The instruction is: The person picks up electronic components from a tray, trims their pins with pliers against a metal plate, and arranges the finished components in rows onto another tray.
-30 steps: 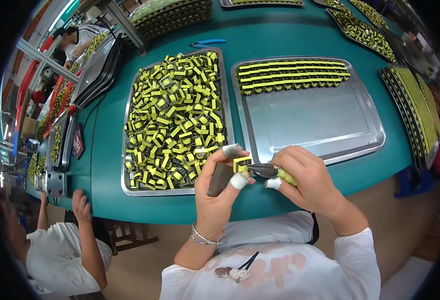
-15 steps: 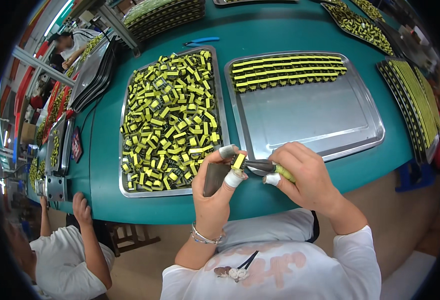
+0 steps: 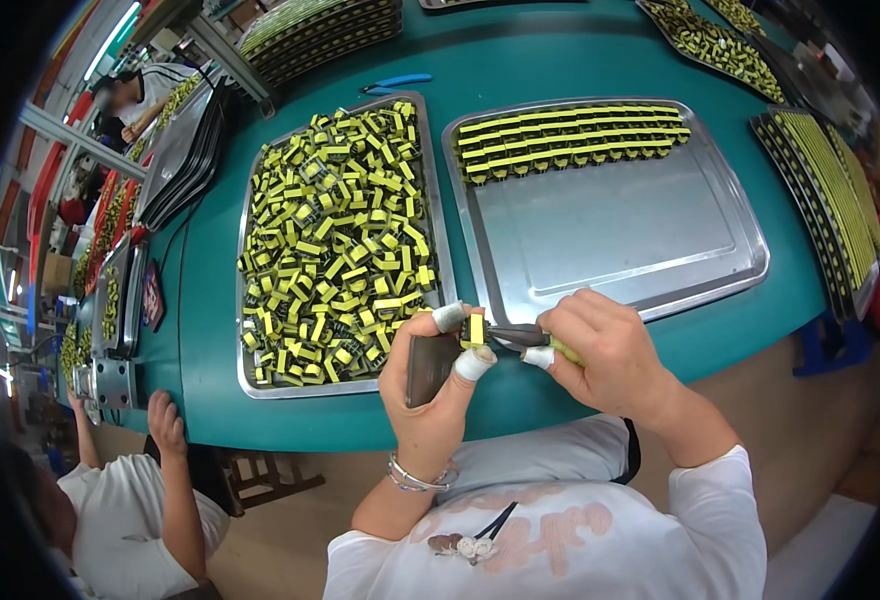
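My left hand (image 3: 426, 415) pinches a small yellow-taped transformer (image 3: 476, 330) between taped thumb and finger. A flat dark grey block (image 3: 430, 370) also rests in that palm. My right hand (image 3: 610, 355) is closed round pliers (image 3: 516, 335) with yellow-green handles; their dark jaws point left and meet the transformer's side. Whether the jaws grip a pin is too small to tell. Left of my hands lies a metal tray (image 3: 439, 220) heaped with loose transformers (image 3: 335, 240). Beyond my right hand, another metal tray (image 3: 610, 235) holds neat rows of transformers (image 3: 570, 140) along its far side.
Blue-handled cutters (image 3: 397, 83) lie behind the heaped tray. Stacked filled trays stand at the far left (image 3: 320, 40) and the right edge (image 3: 820, 215). A co-worker's hand (image 3: 167, 425) is at the table's left edge, near a metal block (image 3: 117, 383). Another person sits farther back.
The pliers and transformer stay together, with the transformer turned slightly more upright. My right hand has shifted a little; the view has moved slightly.
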